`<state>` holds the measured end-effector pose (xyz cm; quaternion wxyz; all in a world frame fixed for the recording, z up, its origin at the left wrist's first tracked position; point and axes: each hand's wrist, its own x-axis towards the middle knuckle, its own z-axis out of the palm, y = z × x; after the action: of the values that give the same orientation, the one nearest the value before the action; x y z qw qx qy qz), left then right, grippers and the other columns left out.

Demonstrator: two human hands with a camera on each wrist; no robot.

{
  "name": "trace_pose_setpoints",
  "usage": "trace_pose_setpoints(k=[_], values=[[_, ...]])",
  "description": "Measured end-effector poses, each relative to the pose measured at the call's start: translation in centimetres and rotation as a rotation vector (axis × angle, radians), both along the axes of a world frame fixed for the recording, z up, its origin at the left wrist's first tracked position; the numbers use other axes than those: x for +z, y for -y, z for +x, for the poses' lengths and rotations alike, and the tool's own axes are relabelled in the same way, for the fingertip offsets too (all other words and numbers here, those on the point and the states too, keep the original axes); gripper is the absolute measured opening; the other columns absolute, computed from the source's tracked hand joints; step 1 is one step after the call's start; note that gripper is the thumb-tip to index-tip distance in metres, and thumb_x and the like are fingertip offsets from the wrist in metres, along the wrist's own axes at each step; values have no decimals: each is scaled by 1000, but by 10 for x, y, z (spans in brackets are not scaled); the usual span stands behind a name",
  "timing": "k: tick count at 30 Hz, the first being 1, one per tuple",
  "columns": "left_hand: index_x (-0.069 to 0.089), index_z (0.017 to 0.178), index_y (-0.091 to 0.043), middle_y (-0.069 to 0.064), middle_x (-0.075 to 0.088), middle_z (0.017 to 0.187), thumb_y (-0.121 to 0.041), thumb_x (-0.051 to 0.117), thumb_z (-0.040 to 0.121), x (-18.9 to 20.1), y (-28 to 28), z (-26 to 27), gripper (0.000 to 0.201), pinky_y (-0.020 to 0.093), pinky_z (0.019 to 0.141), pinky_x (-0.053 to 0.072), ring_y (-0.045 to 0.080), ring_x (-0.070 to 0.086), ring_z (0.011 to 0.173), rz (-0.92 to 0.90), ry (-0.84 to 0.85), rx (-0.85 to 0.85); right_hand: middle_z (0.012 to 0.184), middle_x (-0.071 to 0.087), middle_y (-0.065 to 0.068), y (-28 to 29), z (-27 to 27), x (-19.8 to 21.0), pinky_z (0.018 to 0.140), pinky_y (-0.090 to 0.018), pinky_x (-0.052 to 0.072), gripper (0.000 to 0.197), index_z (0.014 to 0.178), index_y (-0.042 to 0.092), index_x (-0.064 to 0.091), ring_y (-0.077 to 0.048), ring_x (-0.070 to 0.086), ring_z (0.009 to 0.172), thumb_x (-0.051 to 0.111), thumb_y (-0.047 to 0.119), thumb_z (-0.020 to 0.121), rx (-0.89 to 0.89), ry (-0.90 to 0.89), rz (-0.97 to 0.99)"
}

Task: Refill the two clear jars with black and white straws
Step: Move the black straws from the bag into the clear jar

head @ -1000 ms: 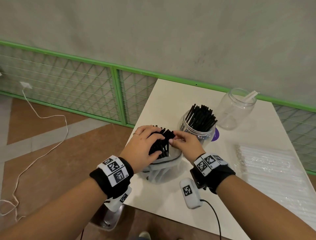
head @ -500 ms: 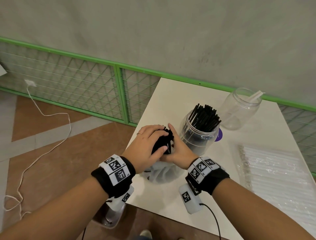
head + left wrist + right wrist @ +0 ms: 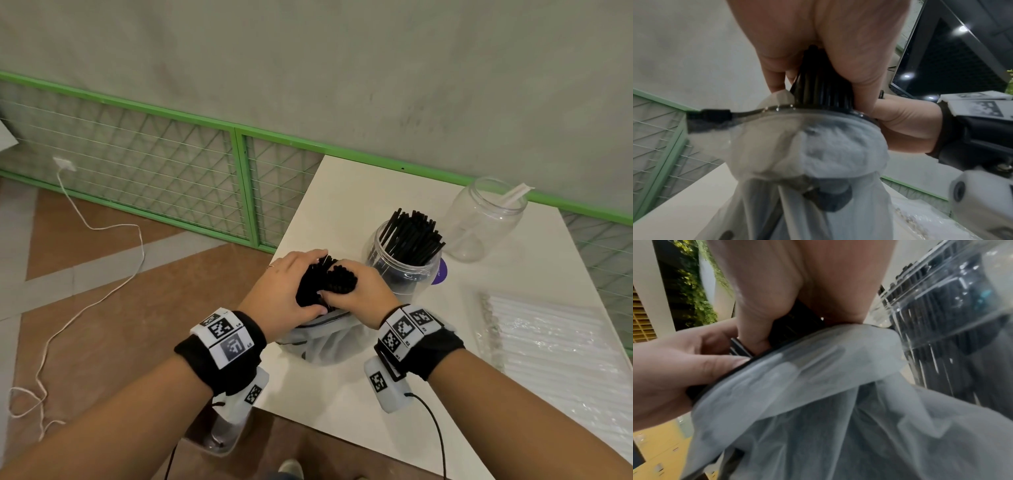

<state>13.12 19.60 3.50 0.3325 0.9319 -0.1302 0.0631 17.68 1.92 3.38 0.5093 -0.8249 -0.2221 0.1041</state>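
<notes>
At the table's near left corner a bundle of black straws [image 3: 337,279] sticks up out of a translucent zip bag [image 3: 329,339]. My left hand [image 3: 298,284] curls round the bundle's left side, thumb in front. My right hand [image 3: 356,287] grips a clump of the same straws from the right. In the left wrist view the black straws [image 3: 822,87] rise from the bag [image 3: 807,146] between my fingers. Behind stands a clear jar [image 3: 404,270] packed with black straws. Farther back right, a second clear jar [image 3: 479,222] holds one white straw [image 3: 513,197].
A clear pack of white straws [image 3: 555,346] lies along the white table's [image 3: 342,205] right side. A purple sticker [image 3: 441,273] shows beside the black-straw jar. A green mesh fence [image 3: 154,178] runs behind the table, and a white cable [image 3: 85,291] trails over the floor at left.
My right hand went from pinching the straw tops, through lying flat against the bundle, to curling round a clump of it. My left hand kept its grip.
</notes>
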Motion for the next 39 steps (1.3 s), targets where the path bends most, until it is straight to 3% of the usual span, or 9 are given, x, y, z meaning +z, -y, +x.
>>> trace_pose_setpoints(k=[3, 7, 15, 18, 23, 27, 32, 36, 39], values=[[42, 136, -32, -7, 49, 123, -36, 76, 71, -4, 0, 1, 73, 31, 100, 36, 15, 48, 112, 36, 44, 8, 75, 64, 9, 7, -1, -1, 70, -19, 48, 22, 87, 24, 63, -2, 58, 71, 79, 14, 76, -21, -26, 23], [46, 134, -32, -7, 47, 120, -35, 74, 74, -6, 0, 0, 66, 30, 95, 36, 16, 47, 107, 83, 65, 21, 72, 61, 14, 16, -7, -4, 67, -13, 45, 26, 82, 29, 59, 4, 56, 68, 81, 18, 75, -103, -44, 96], [47, 131, -32, -4, 48, 114, -22, 67, 72, -7, 2, -1, 63, 35, 91, 40, 21, 49, 100, 89, 71, 27, 75, 62, -8, 21, -11, 19, 74, -23, 51, 18, 80, 0, 57, -11, 59, 73, 74, 4, 80, -250, -31, 355], [46, 131, -33, -6, 47, 115, -20, 67, 73, -7, 2, 1, 63, 32, 93, 38, 19, 47, 102, 92, 53, 30, 77, 66, -3, 24, -6, 39, 76, -23, 51, 13, 78, 8, 61, -10, 62, 76, 72, 4, 81, -280, -11, 350], [47, 132, -32, -6, 46, 115, -16, 68, 75, -8, 2, 3, 62, 29, 94, 36, 16, 47, 104, 74, 38, 26, 76, 70, -3, 38, 2, 78, 85, -46, 54, 16, 75, 29, 63, -24, 67, 81, 72, 16, 79, -349, -7, 453], [47, 132, -31, -6, 46, 116, -19, 68, 78, -8, 2, 3, 60, 27, 93, 34, 16, 47, 104, 72, 38, 19, 72, 67, -4, 56, 8, 108, 75, -39, 54, 11, 79, 18, 60, -23, 65, 75, 71, 14, 76, -395, 5, 612], [48, 132, -30, -6, 46, 116, -16, 69, 77, -8, 3, 3, 61, 31, 94, 38, 16, 47, 104, 56, 48, 14, 65, 65, 2, 88, 22, 147, 76, -37, 51, 16, 73, 19, 60, -21, 62, 70, 67, 7, 81, -481, 134, 786], [49, 131, -31, -7, 46, 115, -14, 68, 75, -8, 4, 2, 61, 31, 94, 38, 16, 47, 103, 57, 59, 12, 72, 67, 1, 100, 43, 142, 83, -39, 54, 15, 84, 15, 59, -23, 63, 81, 72, 20, 77, -580, 197, 734], [49, 131, -31, -8, 46, 115, -14, 68, 75, -9, 3, 2, 61, 31, 94, 38, 15, 47, 103, 58, 70, 14, 74, 67, -2, 93, 59, 123, 77, -34, 54, 18, 91, 8, 58, -18, 64, 76, 70, 16, 80, -642, 191, 664]])
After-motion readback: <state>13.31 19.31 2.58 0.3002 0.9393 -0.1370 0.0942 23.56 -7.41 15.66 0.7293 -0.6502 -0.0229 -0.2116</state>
